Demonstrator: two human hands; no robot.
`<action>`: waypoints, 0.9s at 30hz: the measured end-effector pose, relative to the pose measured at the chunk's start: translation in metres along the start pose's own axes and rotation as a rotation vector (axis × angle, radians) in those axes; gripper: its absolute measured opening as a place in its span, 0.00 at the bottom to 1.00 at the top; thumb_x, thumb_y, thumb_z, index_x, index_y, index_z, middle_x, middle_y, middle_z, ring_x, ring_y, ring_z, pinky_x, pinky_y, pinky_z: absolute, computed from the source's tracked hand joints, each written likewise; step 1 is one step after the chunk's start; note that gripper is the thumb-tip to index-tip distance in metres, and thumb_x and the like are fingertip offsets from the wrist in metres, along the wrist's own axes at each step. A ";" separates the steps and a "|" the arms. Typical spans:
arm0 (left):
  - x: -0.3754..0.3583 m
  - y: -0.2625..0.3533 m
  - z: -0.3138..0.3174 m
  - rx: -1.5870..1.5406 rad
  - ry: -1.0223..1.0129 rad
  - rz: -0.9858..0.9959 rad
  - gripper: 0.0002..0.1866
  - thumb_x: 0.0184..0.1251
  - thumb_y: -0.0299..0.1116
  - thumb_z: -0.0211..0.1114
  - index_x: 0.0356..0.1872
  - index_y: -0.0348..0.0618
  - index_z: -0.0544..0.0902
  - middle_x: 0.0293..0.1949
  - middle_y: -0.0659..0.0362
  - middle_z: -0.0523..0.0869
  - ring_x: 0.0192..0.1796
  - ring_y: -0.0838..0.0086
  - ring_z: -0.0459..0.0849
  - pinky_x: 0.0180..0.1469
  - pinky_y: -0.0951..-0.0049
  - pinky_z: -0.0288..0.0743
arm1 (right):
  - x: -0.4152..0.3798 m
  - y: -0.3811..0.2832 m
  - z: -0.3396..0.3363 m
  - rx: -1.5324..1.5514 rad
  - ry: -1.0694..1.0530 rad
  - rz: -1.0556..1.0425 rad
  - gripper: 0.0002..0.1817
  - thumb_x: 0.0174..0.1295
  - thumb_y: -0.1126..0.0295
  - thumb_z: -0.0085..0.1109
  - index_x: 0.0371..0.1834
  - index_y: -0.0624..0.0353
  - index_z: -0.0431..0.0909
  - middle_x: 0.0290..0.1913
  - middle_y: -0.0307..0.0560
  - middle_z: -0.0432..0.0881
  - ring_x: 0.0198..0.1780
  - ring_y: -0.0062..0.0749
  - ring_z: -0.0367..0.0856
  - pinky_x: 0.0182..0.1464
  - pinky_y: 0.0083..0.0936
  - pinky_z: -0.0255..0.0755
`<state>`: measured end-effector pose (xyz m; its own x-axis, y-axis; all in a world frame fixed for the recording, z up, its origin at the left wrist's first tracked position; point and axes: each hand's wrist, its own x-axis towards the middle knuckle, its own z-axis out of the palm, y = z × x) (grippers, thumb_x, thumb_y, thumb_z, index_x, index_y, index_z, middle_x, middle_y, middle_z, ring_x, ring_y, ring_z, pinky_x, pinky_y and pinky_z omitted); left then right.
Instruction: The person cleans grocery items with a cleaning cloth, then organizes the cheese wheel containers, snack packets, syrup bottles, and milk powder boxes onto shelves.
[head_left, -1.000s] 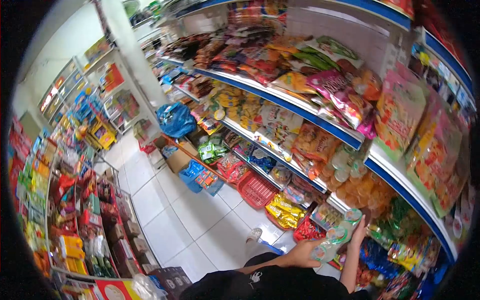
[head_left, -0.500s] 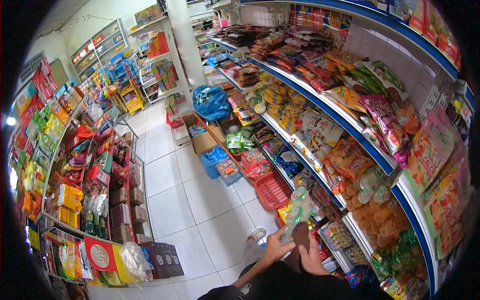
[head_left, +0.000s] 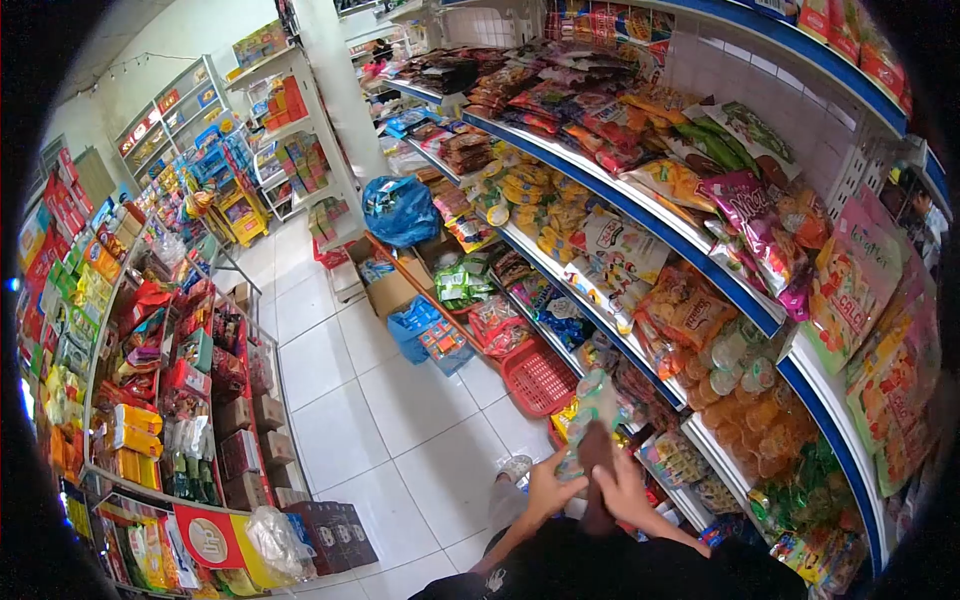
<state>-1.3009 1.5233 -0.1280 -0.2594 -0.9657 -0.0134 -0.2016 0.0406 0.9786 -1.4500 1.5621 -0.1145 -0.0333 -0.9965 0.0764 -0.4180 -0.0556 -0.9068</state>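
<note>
My left hand [head_left: 552, 486] is closed on the lower end of a clear packet [head_left: 590, 405] with green and white markings, held up in front of the shelves. A dark brown cloth [head_left: 598, 450] lies against the packet, and my right hand [head_left: 626, 488] is closed round it. Both hands are close together over my dark clothing. What the packet contains is blurred.
Shelves of bagged sweets [head_left: 690, 305] curve along the right. A red basket [head_left: 540, 378] stands at their foot, with a blue bag [head_left: 400, 211] farther back. Snack racks [head_left: 195, 380] stand left of the tiled aisle [head_left: 365, 420]. A shoe [head_left: 516, 467] shows below.
The view has shifted slightly, moving the far shelves and pillar leftward. The packet and brown cloth have tilted a little between my hands, which keep their hold.
</note>
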 end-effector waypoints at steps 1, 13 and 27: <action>0.002 0.000 0.001 -0.020 0.046 0.088 0.33 0.39 0.38 0.69 0.52 0.35 0.75 0.34 0.51 0.85 0.36 0.74 0.83 0.40 0.72 0.75 | -0.009 -0.001 -0.001 0.028 -0.050 -0.071 0.27 0.60 0.67 0.49 0.60 0.71 0.59 0.61 0.62 0.63 0.64 0.48 0.60 0.64 0.32 0.53; -0.002 -0.005 0.029 -0.044 -0.175 -0.033 0.31 0.40 0.34 0.68 0.50 0.32 0.75 0.34 0.51 0.84 0.35 0.74 0.81 0.40 0.74 0.74 | 0.064 0.045 -0.032 -0.206 0.283 0.041 0.26 0.62 0.60 0.48 0.62 0.57 0.62 0.63 0.64 0.59 0.65 0.53 0.58 0.64 0.35 0.52; -0.005 0.001 0.044 -0.030 -0.218 0.022 0.30 0.37 0.32 0.66 0.48 0.30 0.76 0.34 0.51 0.83 0.36 0.73 0.80 0.42 0.73 0.73 | 0.057 0.077 -0.050 -0.180 0.570 0.056 0.30 0.63 0.57 0.46 0.64 0.63 0.57 0.69 0.66 0.40 0.71 0.55 0.37 0.69 0.38 0.38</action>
<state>-1.3416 1.5395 -0.1355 -0.4624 -0.8861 -0.0333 -0.1666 0.0499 0.9848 -1.5294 1.5040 -0.1593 -0.5206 -0.8045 0.2858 -0.5471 0.0574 -0.8351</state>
